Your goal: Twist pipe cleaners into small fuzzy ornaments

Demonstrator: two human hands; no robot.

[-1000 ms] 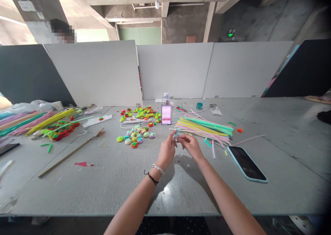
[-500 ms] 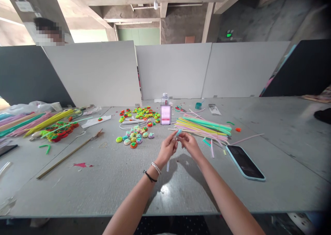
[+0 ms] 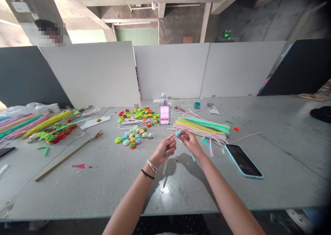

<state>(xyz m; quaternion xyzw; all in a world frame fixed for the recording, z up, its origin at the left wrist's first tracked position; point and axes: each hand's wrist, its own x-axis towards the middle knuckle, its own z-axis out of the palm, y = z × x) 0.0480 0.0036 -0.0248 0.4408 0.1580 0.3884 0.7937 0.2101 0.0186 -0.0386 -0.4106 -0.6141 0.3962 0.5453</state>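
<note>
One blue piece (image 3: 178,133) sits near frame centre, pinched by our right hand (image 3: 190,143); our left hand (image 3: 164,148) clasps a pale strip (image 3: 164,166). Slackening our pinch could let the piece slip; tugging hard could kink the strip.

hands (image 3: 164,149): farther apart | below them: pale strip (image 3: 164,166), blue tip (image 3: 193,157) newly visible

L hand (image 3: 165,148) & R hand (image 3: 190,140) nr each other, fingers (image 3: 171,146) bent; arms (image 3: 221,189) fwd, angled inward.
</note>
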